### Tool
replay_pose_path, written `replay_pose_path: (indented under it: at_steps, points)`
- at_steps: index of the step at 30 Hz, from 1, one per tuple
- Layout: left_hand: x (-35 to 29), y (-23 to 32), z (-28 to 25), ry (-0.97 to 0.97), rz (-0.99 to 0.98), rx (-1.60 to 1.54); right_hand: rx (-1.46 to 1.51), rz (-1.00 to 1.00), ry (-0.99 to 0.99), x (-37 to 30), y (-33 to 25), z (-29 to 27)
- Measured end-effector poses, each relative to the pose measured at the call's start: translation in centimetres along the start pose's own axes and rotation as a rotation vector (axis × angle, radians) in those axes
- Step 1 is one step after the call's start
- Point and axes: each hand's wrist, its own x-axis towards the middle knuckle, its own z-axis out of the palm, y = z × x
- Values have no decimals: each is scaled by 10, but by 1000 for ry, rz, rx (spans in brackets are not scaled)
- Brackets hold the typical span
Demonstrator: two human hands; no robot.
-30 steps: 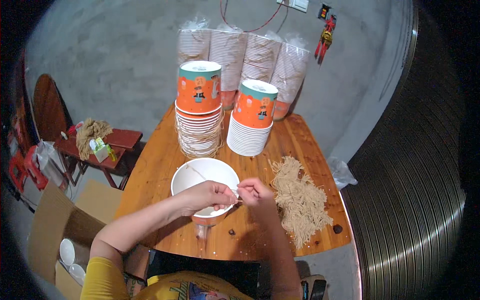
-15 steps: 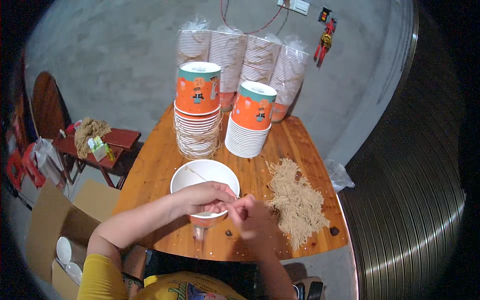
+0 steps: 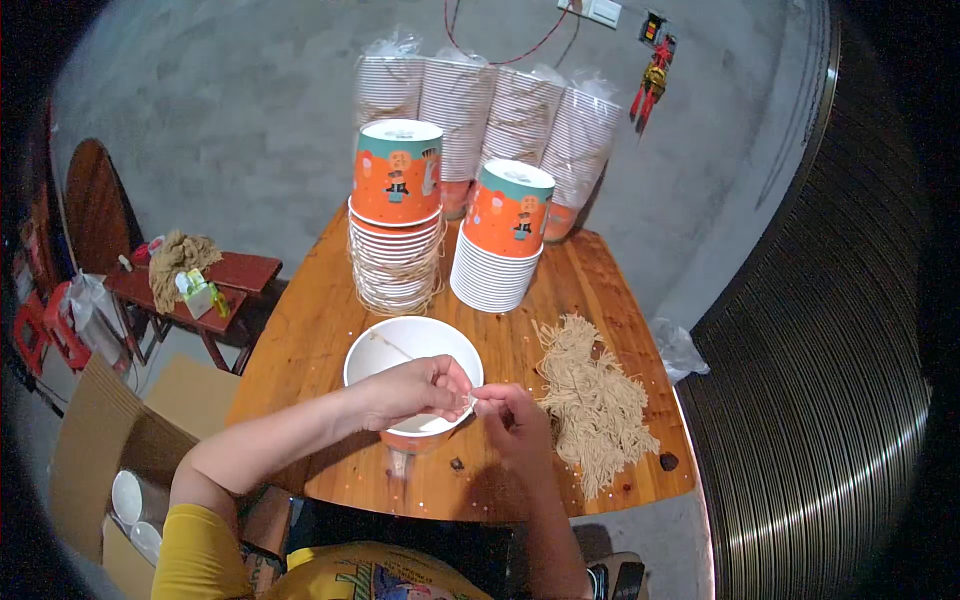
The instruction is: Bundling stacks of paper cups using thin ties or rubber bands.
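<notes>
Wooden table (image 3: 512, 345) bears paper tub (image 3: 432, 338), string heap (image 3: 595, 405) | grey wall (image 3: 240, 150) | red bench (image 3: 243, 270)

Nothing legible — lettering on yellow shirt (image 3: 400, 578) too small; marks on upturned cups (image 3: 398, 180) blurred.

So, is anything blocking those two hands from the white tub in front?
Nothing visible does. The left hand and right hand meet at the near right rim of the white tub. The pile of tan strands lies to the right; the stacked tubs stand beyond. Neither intervenes.
</notes>
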Motion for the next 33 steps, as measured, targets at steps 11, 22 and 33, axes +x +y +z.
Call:
replay_pose_path:
  at_steps: [11,22,33]
  points:
    - [-13,3,20,222,800,1186,-6,-5,21,3,-9,4]
    - [-6,0,10,185,765,1075,-152,59,98,13,-10,9]
    - [-9,-4,11,264,634,1124,-169,1,87,13,-4,14]
